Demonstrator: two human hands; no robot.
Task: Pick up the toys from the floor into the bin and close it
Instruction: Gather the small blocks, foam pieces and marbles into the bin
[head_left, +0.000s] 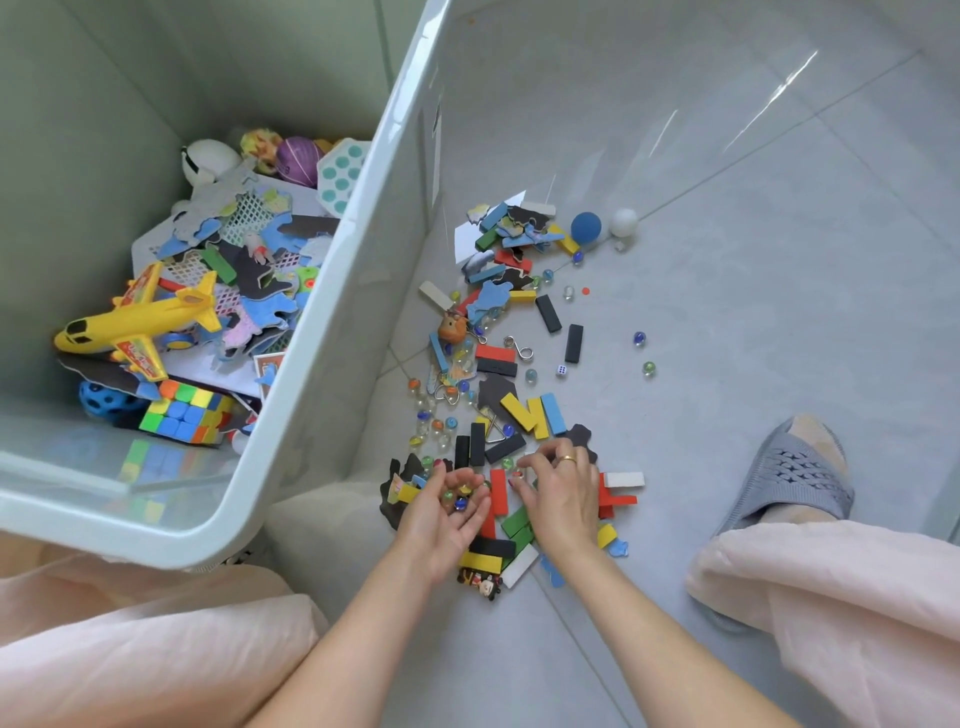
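- Head view looks down at a grey floor (753, 322) with lots of little toys on it.
- The left hand (447, 512) is palm up, cupped like a small bowl. It holds a few glass marbles (460, 496).
- The right hand (561, 493) is palm down, just beside the left one. Its fingertips (519, 480) pinch together over a marble on the floor. A gold ring (568, 459) sits on one finger.
- Both hands are low over a pile of flat blocks (506, 519), red, green, black, yellow and white.
- More blocks, marbles and blue puzzle pieces (488, 301) spread away from the hands, toward the far side.
- A blue ball (586, 227) and a white ball (623, 222) lie at the far end, close together.
- A small white dice (561, 370) lies to the right of the pile.
- The big pale bin (322, 332) stands on the left, open, with no lid on it.
- Inside the bin are a yellow plane (140, 322), a colour cube (182, 413), a purple ball (298, 158) and puzzle pieces.
- A foot in a grey slipper (789, 478) is on the right, near a pink trouser leg (831, 597).
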